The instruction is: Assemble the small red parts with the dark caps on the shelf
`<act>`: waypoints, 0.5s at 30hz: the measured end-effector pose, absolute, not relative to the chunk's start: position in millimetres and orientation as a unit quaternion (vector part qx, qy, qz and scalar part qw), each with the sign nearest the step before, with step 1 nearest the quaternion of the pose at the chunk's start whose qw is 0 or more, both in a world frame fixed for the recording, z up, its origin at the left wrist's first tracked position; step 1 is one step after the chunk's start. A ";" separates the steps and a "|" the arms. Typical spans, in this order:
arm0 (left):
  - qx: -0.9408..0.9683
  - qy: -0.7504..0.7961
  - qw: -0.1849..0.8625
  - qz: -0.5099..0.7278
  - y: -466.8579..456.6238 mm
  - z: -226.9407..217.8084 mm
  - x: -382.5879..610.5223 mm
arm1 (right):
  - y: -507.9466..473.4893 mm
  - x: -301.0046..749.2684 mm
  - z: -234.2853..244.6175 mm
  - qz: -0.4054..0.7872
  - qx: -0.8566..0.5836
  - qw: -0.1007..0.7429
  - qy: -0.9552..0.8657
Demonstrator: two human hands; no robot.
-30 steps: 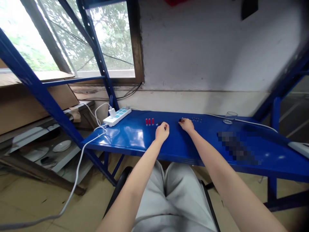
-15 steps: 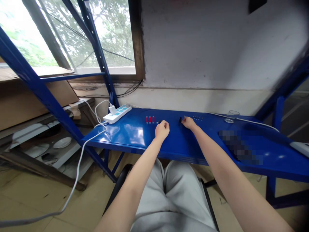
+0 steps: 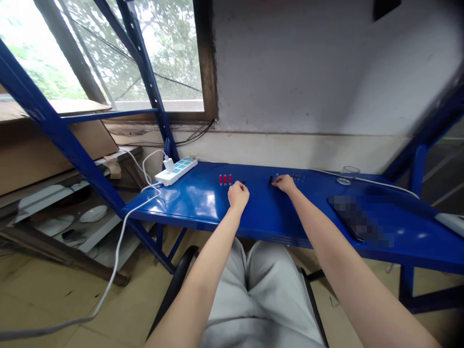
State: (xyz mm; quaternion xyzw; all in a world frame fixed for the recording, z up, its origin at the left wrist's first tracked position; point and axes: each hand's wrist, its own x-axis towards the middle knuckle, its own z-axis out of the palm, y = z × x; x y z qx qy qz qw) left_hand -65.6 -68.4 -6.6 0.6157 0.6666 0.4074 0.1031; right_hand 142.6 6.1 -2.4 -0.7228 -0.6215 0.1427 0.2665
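Observation:
On the blue table (image 3: 195, 203), my left hand (image 3: 238, 194) is closed with its fingertips down near the surface. A small dark object (image 3: 243, 181) shows just beyond its fingers; whether the fingers grip it I cannot tell. Three small red tubes with clear ends (image 3: 225, 180) stand side by side to the left of this hand. My right hand (image 3: 284, 184) is closed in a pinch beside a short black piece (image 3: 270, 180). What its fingertips hold is too small to make out. Several tiny pieces (image 3: 297, 177) lie in a row behind the right hand.
A white power strip (image 3: 176, 171) with a plugged-in adapter lies at the table's left end, its cable hanging over the edge. On the right are a clear glass (image 3: 348, 175), a thin white cable (image 3: 384, 181) and a blurred dark flat object (image 3: 357, 220). Blue posts frame both ends.
My left hand has shifted slightly left, closer to the red tubes, and the small dark object now shows on its right. My right hand has barely moved.

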 end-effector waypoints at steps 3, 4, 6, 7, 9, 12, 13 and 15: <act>0.614 0.670 0.104 0.405 -67.7 -7.1 -65.9 | 5.7 142.3 -1.5 0.144 -0.723 0.274 -0.617; 0.614 0.670 0.105 0.405 -67.5 -7.2 -65.9 | 6.1 142.1 -1.6 0.143 -0.725 0.274 -0.616; 0.614 0.667 0.107 0.408 -67.2 -7.0 -65.8 | 7.1 141.6 -2.4 0.137 -0.728 0.273 -0.614; 0.615 0.665 0.108 0.410 -67.1 -6.9 -65.7 | 7.6 141.4 -2.8 0.134 -0.729 0.272 -0.614; 0.617 0.660 0.109 0.413 -67.3 -6.7 -65.5 | 8.1 141.0 -3.5 0.132 -0.729 0.271 -0.614; 0.622 0.656 0.106 0.413 -68.0 -6.6 -65.2 | 7.9 140.4 -3.5 0.132 -0.730 0.266 -0.616; 0.624 0.656 0.105 0.412 -68.4 -6.5 -65.1 | 7.6 140.2 -3.1 0.133 -0.731 0.263 -0.616; 0.626 0.655 0.104 0.411 -69.1 -6.4 -64.8 | 6.9 140.1 -1.8 0.135 -0.734 0.258 -0.613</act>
